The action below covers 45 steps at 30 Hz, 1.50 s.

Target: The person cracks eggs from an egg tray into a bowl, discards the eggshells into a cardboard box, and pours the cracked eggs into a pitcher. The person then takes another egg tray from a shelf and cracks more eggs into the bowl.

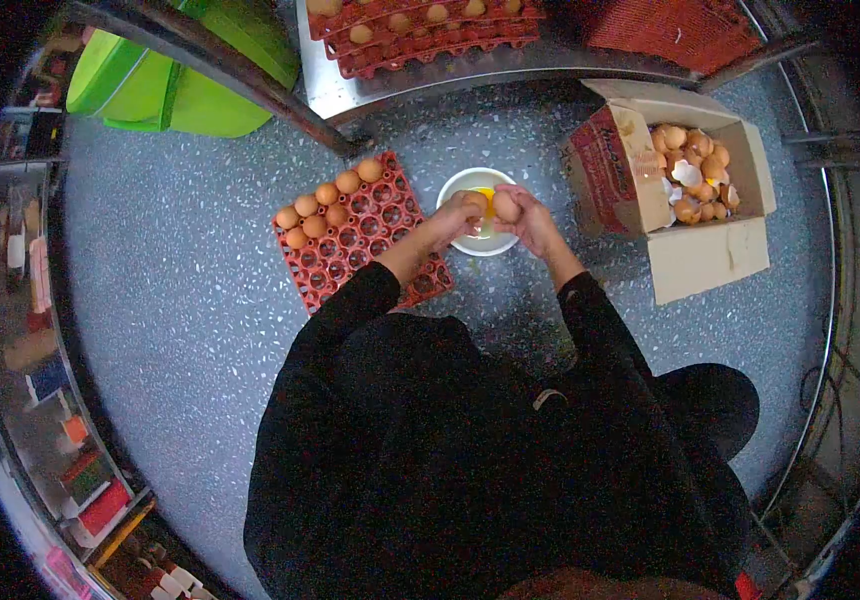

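Observation:
Over a white bowl point(448, 236) on the speckled floor, both my hands are closed and close together. My left hand point(447, 222) grips a brown egg point(474, 201). In the fingers of my right hand point(533, 224) is another rounded brown egg piece point(506, 207); whether either is whole or a half shell, I cannot tell. Yellow yolk point(488, 206) shows between them, within the bowl. Left of the bowl, partly under my left forearm, lies a red egg tray point(360, 232). Several brown eggs point(326, 193) sit along its upper-left side, and many of its cups hold nothing.
An open cardboard box point(640, 180) full of cracked brown eggshells point(690, 174) stands at the right, one flap towards me. Ahead is a metal table point(420, 88) bearing stacked red trays of eggs point(430, 35). Green bins point(185, 90) are at upper left, beside a metal leg point(320, 128).

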### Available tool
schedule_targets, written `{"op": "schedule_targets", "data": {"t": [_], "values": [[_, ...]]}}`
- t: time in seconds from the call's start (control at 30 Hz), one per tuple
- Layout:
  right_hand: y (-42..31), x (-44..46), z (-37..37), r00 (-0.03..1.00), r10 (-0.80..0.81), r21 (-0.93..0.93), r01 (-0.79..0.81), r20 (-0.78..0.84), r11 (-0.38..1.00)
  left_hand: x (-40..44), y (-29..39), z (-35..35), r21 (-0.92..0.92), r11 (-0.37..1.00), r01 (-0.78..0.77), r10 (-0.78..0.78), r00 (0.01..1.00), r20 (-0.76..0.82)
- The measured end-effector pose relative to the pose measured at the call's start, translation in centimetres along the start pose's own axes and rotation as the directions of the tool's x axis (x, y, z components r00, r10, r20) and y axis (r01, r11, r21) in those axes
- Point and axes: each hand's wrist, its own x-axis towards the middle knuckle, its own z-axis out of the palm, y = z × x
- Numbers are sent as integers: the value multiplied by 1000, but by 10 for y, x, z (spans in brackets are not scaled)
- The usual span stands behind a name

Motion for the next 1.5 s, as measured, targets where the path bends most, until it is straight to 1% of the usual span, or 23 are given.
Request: {"op": "schedule_targets", "data": {"t": [0.03, 0.07, 0.1, 0.13, 0.2, 0.23, 0.3, 0.33, 0.4, 0.53, 0.6, 0.63, 0.7, 0.83, 0.9, 0.93, 1.0, 1.13, 1.2, 1.23, 1.3, 1.4, 1.5], "values": [[-2, 0, 1, 1000, -2, 0, 2, -2, 1000, 5, -2, -5, 1, 1000, 1, -1, 1000, 3], [-4, 0, 3, 994, 45, -275, -72, -103, 959, 10, -4, -10, 22, 1000, 3, -5, 999, 50], [-6, 0, 4, 976, 62, -519, -165, -210, 839, 10, -1, -10, 44, 999, 4, -8, 995, 96], [-3, 4, -1, 975, 60, -518, -164, -212, 839, 9, 2, -10, 46, 999, 4, -8, 995, 99], [4, 10, -10, 991, -5, -641, -85, -137, 763, 3, 13, -6, 153, 988, -2, -26, 984, 176], [-1, 7, -6, 990, -7, -640, -84, -138, 763, -6, 24, 2, 154, 988, -2, -26, 984, 177], [-11, 1, -2, 997, -13, -668, -42, -76, 743, -22, 37, 15, 82, 997, -3, 0, 999, 37], [-11, 3, -5, 997, -14, -667, -41, -76, 744, -20, 35, 13, 84, 996, -3, 0, 999, 37], [-12, 10, -13, 999, -3, -682, 27, 36, 731, -13, 26, 7, 11, 996, -92, 91, 995, 48], [-7, 22, -23, 988, -34, -658, 125, 149, 742, -8, 19, -1, 2, 993, -116, 116, 992, 52], [-9, 23, -21, 982, -88, -801, 185, 165, 569, -12, 23, -2, 155, 970, -187, 183, 982, 37], [-10, 21, -17, 983, -89, -801, 185, 163, 570, -13, 24, -2, 157, 970, -185, 182, 983, 38], [-12, 17, -12, 973, -150, -884, 224, 177, 409, -15, 27, -3, 294, 928, -230, 232, 972, 28], [-9, 15, -8, 977, -164, -913, 188, 137, 361, -21, 33, 4, 347, 900, -262, 261, 964, 49], [-11, 9, -6, 974, -193, -939, 175, 120, 296, -27, 39, 14, 628, 750, -205, 293, 956, -37], [-12, 7, -3, 974, -193, -939, 174, 119, 296, -31, 42, 19, 629, 750, -205, 292, 956, -36], [-13, 4, 2, 972, -203, -973, 153, 116, 174, -36, 47, 27, 650, 743, -163, 278, 958, -76], [-7, 7, 1, 960, -238, -964, 196, 150, 181, -19, 28, 8, 712, 682, -166, 285, 957, -50], [-10, 6, 4, 985, -165, -983, 83, 56, 166, -28, 35, 11, 636, 748, -189, 260, 966, -18], [-10, 8, 0, 984, -167, -983, 86, 58, 165, -29, 35, 12, 637, 746, -191, 262, 965, -18], [-8, 13, -11, 976, -135, -929, 204, 169, 308, -28, 35, 11, 514, 846, -143, 172, 985, -9], [-4, 18, -19, 980, -93, -915, 200, 178, 351, -20, 25, 1, 504, 852, -139, 141, 989, 35], [0, 22, -23, 972, -117, -920, 230, 203, 318, -25, 29, 3, 496, 851, -172, 159, 985, 69]]}}
